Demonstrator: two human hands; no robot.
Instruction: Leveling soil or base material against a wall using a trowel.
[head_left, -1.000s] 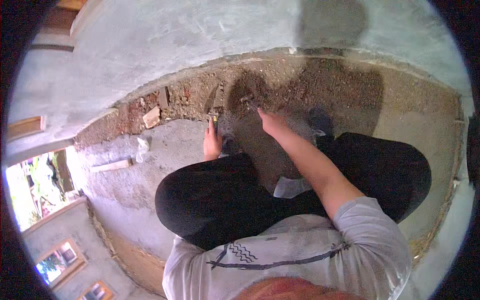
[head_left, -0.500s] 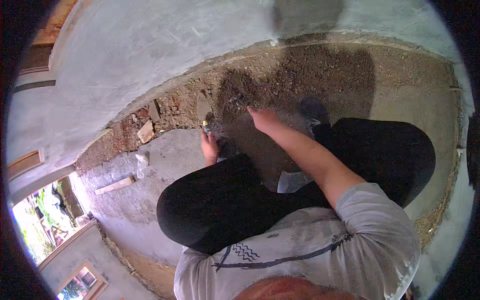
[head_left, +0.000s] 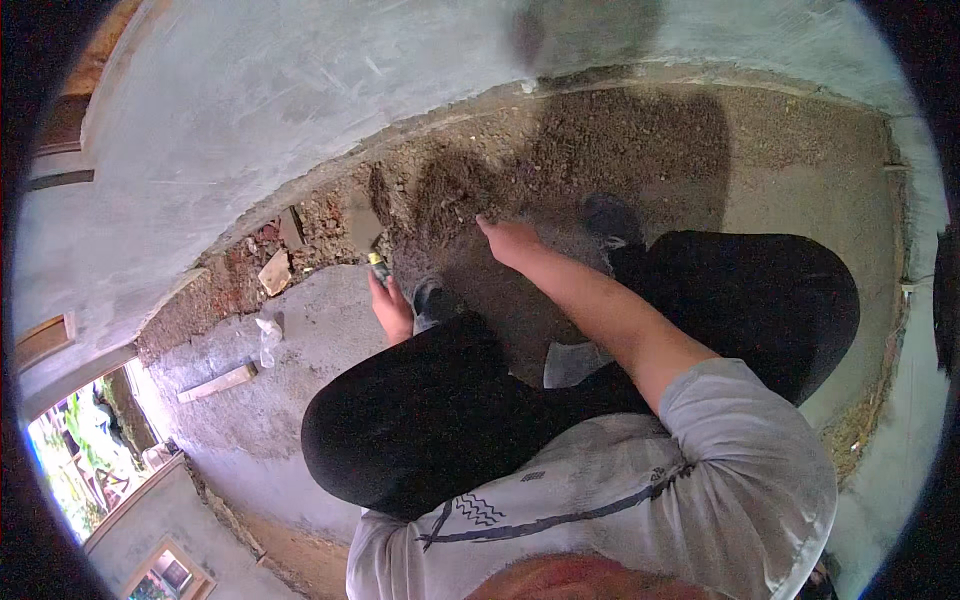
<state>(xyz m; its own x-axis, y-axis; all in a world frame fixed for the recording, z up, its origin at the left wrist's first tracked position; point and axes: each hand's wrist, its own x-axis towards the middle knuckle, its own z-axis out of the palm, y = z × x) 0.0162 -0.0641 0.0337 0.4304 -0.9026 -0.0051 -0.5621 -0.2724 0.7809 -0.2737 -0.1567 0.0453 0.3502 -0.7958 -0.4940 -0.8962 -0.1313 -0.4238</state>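
My left hand (head_left: pixel 393 308) is closed around the yellow-and-dark handle of a trowel (head_left: pixel 363 230). Its flat grey blade points away from me over the rubble, at the border of the smooth floor. To the right, my right hand (head_left: pixel 510 242) is held low over the dark, loose gravel (head_left: pixel 455 190). Its index finger reaches toward the gravel while the other fingers look curled. Shadow hides whatever they may hold. My two shoes (head_left: pixel 612 218) are planted either side of the right hand.
A curved grey plastered wall (head_left: pixel 330 90) borders the gravel strip. Left of the trowel lie a broken pale chunk (head_left: pixel 274 272) and a dark flat piece (head_left: pixel 291 228). A clear plastic bag (head_left: pixel 269 340) and a wooden strip (head_left: pixel 218 383) rest on the concrete, near a bright doorway (head_left: pixel 95 450).
My left hand has drawn the trowel left and slightly nearer to me across the rubble. The whole view has shifted a little. My right hand stays over about the same spot.
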